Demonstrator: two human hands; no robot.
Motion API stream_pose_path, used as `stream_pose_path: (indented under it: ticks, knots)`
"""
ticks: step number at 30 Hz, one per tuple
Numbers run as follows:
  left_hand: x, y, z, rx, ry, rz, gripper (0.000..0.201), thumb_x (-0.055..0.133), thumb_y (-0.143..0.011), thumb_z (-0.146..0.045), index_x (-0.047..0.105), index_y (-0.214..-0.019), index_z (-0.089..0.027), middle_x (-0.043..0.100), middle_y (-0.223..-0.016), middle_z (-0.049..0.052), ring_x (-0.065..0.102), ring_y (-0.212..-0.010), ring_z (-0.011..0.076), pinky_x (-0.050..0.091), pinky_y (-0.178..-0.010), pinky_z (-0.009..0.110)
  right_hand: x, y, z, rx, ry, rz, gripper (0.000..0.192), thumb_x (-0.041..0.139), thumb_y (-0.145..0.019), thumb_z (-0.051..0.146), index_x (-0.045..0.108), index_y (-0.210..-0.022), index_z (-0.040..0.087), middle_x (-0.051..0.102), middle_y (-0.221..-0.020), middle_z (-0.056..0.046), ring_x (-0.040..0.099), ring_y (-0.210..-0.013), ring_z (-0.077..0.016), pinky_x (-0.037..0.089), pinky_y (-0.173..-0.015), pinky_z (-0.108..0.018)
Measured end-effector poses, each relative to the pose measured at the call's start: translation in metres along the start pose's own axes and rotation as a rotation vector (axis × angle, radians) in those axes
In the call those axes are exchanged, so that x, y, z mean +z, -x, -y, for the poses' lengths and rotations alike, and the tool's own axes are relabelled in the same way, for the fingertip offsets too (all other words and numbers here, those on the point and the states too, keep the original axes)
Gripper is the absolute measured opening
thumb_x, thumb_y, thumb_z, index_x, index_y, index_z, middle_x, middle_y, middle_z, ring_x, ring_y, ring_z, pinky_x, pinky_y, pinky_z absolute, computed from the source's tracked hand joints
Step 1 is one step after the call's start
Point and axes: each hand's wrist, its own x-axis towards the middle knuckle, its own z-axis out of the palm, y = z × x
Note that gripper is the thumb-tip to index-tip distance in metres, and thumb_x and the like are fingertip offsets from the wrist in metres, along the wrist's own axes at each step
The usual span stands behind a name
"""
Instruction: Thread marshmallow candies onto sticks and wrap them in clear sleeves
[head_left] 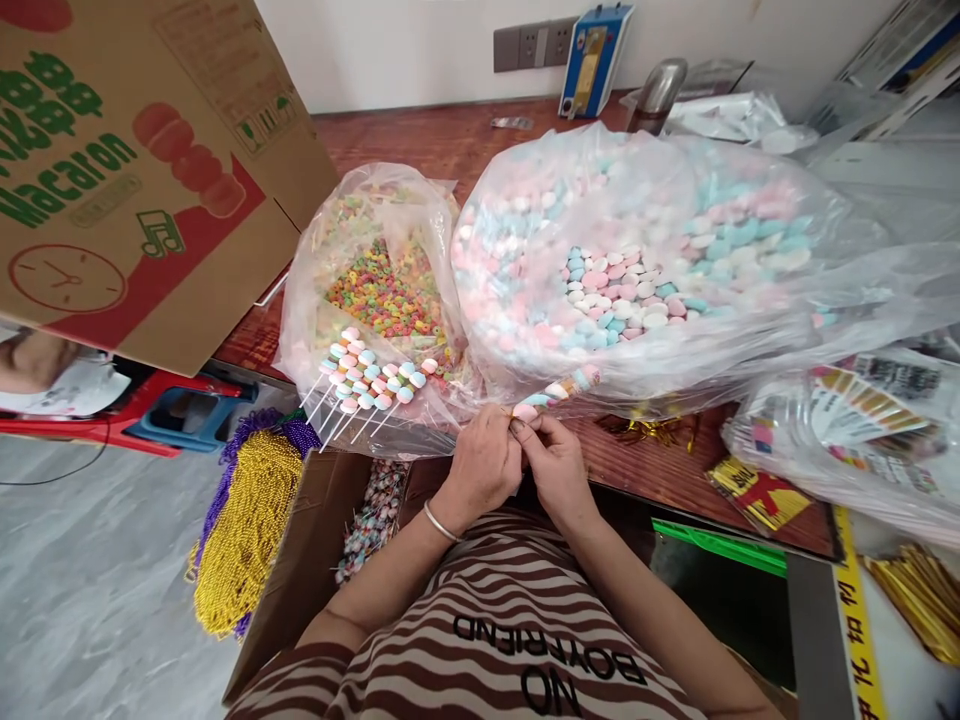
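Our left hand (486, 460) and right hand (556, 462) pinch the candy row (561, 390) at its near end, rightly, since it seems light and soft.

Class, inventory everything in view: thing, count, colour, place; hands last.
Printed cardboard box: 1, brown and red, upper left
Large clear plastic bag, oval pieces: 1, pastel, table right
Smaller clear plastic bag, tiny rings: 1, multicoloured, left of it
Beaded skewers: several, pastel, on smaller bag
Wooden table: 1, brown, centre
Bead strings: many, yellow and purple, lower left
Open cardboard box: 1, brown, below table edge
Boxy object: 1, blue, back wall
Metal flask: 1, silver, table back
Flat packet: 1, red and gold, table front right
Metallic strips: bundle, gold, lower right
Other person's arm: 1, left edge
Twisted stick: 1, pastel, at both hands
Left hand: 1, silver bracelet, at stick
Right hand: 1, at stick
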Motion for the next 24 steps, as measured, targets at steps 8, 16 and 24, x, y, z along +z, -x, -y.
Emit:
stream_pose_path:
  ticks: [8, 16, 24]
  knots:
    - [-0.006, -0.002, -0.002, -0.098, 0.323, -0.046, 0.033, 0.032, -0.105, -0.031, 0.060, -0.091, -0.020, 0.062, -0.089, 0.008, 0.056, -0.085, 0.0216, 0.041, -0.080, 0.035, 0.000, 0.005, 0.005, -0.053, 0.031, 0.058, 0.029, 0.068, -0.088, 0.049, 0.059, -0.078, 0.023, 0.054, -0.069, 0.002, 0.049, -0.064, -0.0160, 0.042, -0.058, -0.029]
    - [0.001, -0.006, 0.005, -0.489, 0.943, -0.114, 0.050, 0.060, -0.090, -0.063, 0.050, -0.068, -0.019, 0.043, -0.064, -0.004, 0.034, -0.059, 0.0108, 0.030, -0.056, 0.027, -0.009, 0.002, 0.020, -0.441, 0.372, 0.177, 0.020, 0.052, -0.100, 0.030, 0.054, -0.081, 0.024, 0.057, -0.085, -0.004, 0.054, -0.082, -0.0207, 0.045, -0.076, -0.035]
    - [0.000, -0.011, 0.000, -0.697, 1.507, 0.163, 0.052, 0.082, -0.071, -0.057, 0.048, -0.068, -0.017, 0.031, -0.055, -0.010, 0.020, -0.044, 0.0018, 0.016, -0.040, 0.016, -0.020, -0.007, 0.026, -0.475, 0.397, 0.224, 0.016, 0.056, -0.098, 0.030, 0.052, -0.085, 0.024, 0.054, -0.087, -0.003, 0.054, -0.083, -0.0201, 0.047, -0.075, -0.033]
